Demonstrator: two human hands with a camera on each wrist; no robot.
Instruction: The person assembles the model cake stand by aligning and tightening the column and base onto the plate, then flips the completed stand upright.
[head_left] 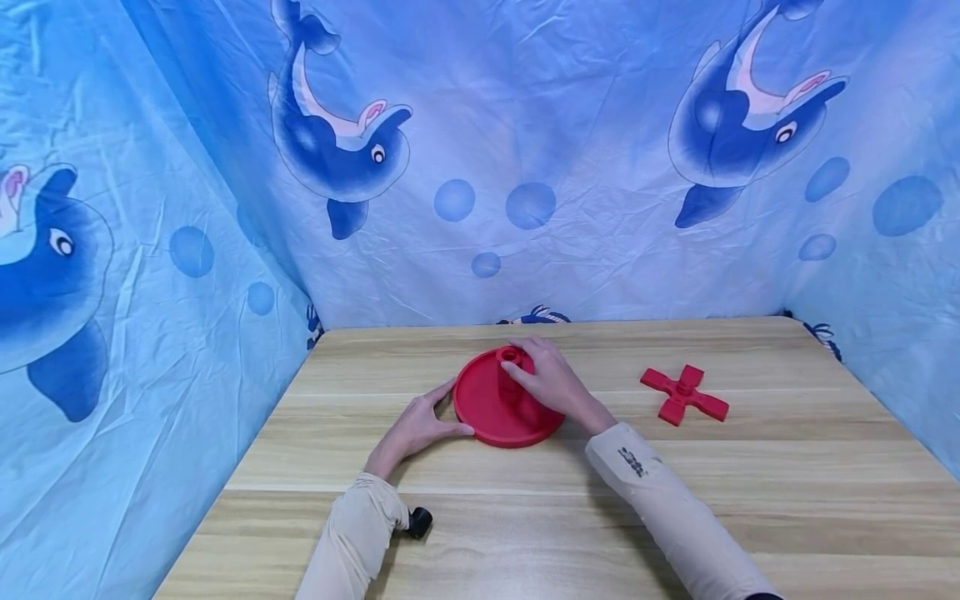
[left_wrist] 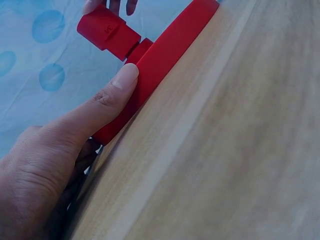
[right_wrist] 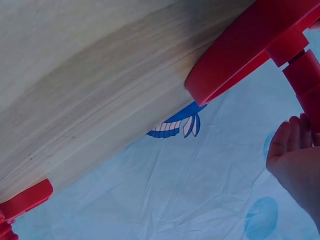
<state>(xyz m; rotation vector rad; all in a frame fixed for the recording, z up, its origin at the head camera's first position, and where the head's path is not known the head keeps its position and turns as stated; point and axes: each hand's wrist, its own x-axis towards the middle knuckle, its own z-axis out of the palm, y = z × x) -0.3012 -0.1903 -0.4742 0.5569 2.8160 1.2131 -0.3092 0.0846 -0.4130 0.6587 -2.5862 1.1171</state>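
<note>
A round red tray (head_left: 478,407) with a low rim lies flat on the table. From its middle rises a red cylindrical post (head_left: 507,385) with a hollow top. My left hand (head_left: 420,423) holds the tray's left edge, its thumb at the near side of the rim (left_wrist: 150,75) and fingers round the far side. With thumb and fingers, my right hand (head_left: 553,380) grips the upper part of the post. In the left wrist view the post (left_wrist: 107,32) carries the number 34, and a narrow dark seam shows between it and a stub on the tray.
A red four-armed cross piece (head_left: 686,390) with a short centre peg lies on the wooden table (head_left: 795,500) to the right of the tray. Blue cloth (head_left: 480,142) printed with dolphins hangs behind and at both sides. A black object (head_left: 420,522) sits at the left cuff.
</note>
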